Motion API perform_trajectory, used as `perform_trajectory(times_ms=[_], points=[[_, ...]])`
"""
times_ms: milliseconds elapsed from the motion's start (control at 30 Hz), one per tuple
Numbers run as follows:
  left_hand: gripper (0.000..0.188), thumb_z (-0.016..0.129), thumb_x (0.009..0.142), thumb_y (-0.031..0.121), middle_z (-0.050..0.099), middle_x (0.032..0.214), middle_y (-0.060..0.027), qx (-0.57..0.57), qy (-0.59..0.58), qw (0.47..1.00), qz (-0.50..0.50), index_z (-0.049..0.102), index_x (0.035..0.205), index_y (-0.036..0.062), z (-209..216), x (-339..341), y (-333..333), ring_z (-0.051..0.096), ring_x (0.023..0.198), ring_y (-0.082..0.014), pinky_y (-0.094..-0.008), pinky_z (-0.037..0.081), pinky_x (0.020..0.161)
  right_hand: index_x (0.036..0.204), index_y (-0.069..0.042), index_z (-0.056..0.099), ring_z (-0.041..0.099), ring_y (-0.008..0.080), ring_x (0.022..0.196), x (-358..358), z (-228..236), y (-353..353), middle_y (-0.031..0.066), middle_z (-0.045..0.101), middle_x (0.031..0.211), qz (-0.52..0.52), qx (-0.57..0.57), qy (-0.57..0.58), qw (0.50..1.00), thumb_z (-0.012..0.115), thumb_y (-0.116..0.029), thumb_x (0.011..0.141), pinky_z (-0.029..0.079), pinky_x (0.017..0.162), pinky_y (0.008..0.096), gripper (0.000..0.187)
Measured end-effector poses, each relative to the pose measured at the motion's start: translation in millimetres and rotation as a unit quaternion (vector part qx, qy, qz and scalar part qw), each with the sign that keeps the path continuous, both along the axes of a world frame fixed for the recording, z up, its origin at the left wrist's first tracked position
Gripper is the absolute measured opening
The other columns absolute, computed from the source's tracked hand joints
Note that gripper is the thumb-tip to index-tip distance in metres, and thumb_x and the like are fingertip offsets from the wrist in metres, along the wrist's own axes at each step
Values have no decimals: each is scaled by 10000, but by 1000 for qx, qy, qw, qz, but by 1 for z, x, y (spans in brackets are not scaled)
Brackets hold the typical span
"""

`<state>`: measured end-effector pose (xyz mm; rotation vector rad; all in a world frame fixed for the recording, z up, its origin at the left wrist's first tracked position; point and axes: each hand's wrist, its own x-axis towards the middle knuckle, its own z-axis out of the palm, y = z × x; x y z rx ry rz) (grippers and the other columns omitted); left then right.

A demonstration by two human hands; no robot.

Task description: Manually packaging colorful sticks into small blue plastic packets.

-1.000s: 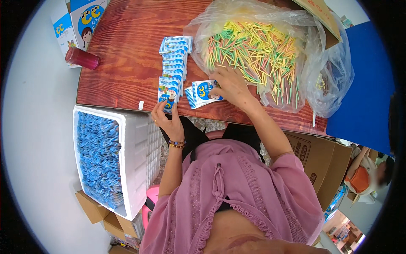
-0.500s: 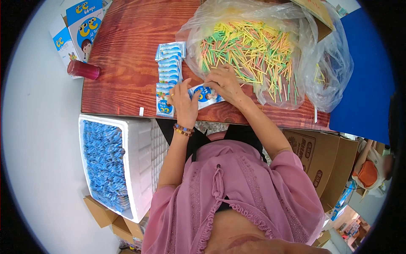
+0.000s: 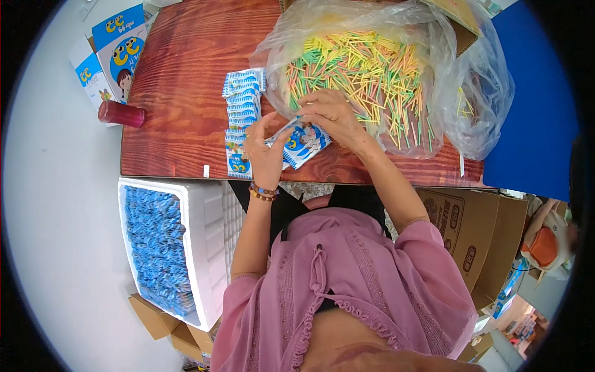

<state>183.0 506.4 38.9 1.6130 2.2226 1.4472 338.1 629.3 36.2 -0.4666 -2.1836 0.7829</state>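
A small blue and white printed packet point(image 3: 308, 147) is tilted over the near table edge, between my hands. My right hand point(image 3: 334, 119) pinches its upper edge with closed fingers; the fingertips are partly hidden. My left hand point(image 3: 264, 155) is at the packet's left side, thumb against its edge, with index finger and thumb spread in a C shape. Left of that hand, an overlapping column of similar packets point(image 3: 242, 99) lies on the table. Just beyond my right hand, many thin yellow, green and pink sticks point(image 3: 365, 68) are heaped on a clear plastic bag point(image 3: 273, 62).
A red cylinder point(image 3: 123, 114) lies at the wooden table's point(image 3: 180, 80) left edge, near printed cartons point(image 3: 121, 53). Below left stands a white foam box point(image 3: 207, 248) full of blue packets. Cardboard boxes point(image 3: 483, 229) stand below right, and a blue panel point(image 3: 533, 99) borders the table.
The packet has tilted and more of its printed face shows. My left hand has shifted slightly left, its thumb now at the packet's edge. The whole view has shifted a little.
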Motion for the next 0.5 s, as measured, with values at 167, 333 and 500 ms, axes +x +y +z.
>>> perform_trajectory(times_ms=[167,333,500], points=[[142,697,837,67,642,798,22,2,-279,957,-81,660,947,-16,-6,-1,6,550,710,-30,-181,435,611,939,-9,686,561,39,706,1,20,-17,12,664,823,34,-358,82,929,665,-84,845,433,609,198,122],[128,707,835,88,658,794,7,16,-395,917,-55,670,880,-27,8,16,9,549,676,-23,-192,431,568,897,-15,678,521,17,697,10,10,-16,-30,608,731,33,-387,59,920,677,-112,843,419,600,207,111],[132,718,825,104,653,763,-11,-6,-399,916,-39,685,820,-24,-8,17,11,545,656,-34,-224,423,551,901,4,675,527,29,682,13,5,-17,-14,625,735,-22,-370,34,928,652,-129,859,429,594,215,141]])
